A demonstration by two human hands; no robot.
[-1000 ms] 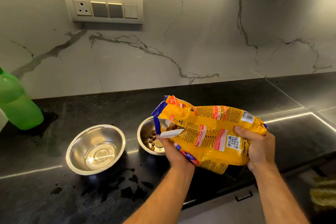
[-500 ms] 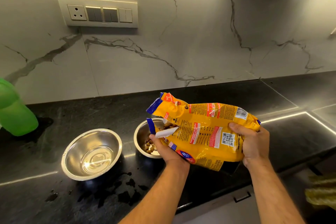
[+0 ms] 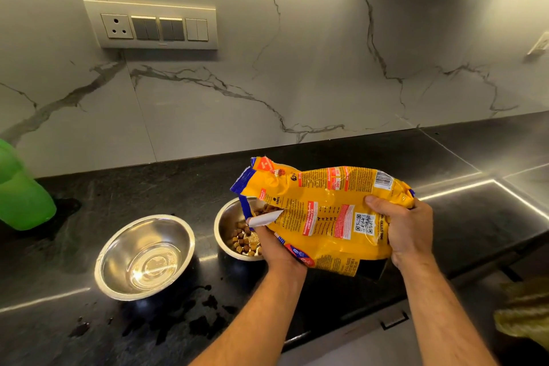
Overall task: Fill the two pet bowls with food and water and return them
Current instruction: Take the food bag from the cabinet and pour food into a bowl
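Two steel bowls stand on the black counter. The left bowl [image 3: 144, 256] holds clear water. The right bowl [image 3: 230, 227] has brown kibble in its bottom and is partly hidden by the bag. I hold a yellow pet food bag [image 3: 322, 211] on its side, its torn mouth tilted over the right bowl. My left hand [image 3: 277, 246] grips the bag from below near the mouth. My right hand [image 3: 407, 227] clutches its closed end.
A green bottle [image 3: 22, 190] stands at the far left of the counter. Dark wet spots [image 3: 193, 318] lie in front of the bowls. The marble wall with a switch panel [image 3: 154, 24] rises behind. A yellowish object [image 3: 525, 312] sits at the lower right.
More kibble lies in the right bowl than a second ago. Both hands keep the bag tilted over it; the camera has shifted slightly.
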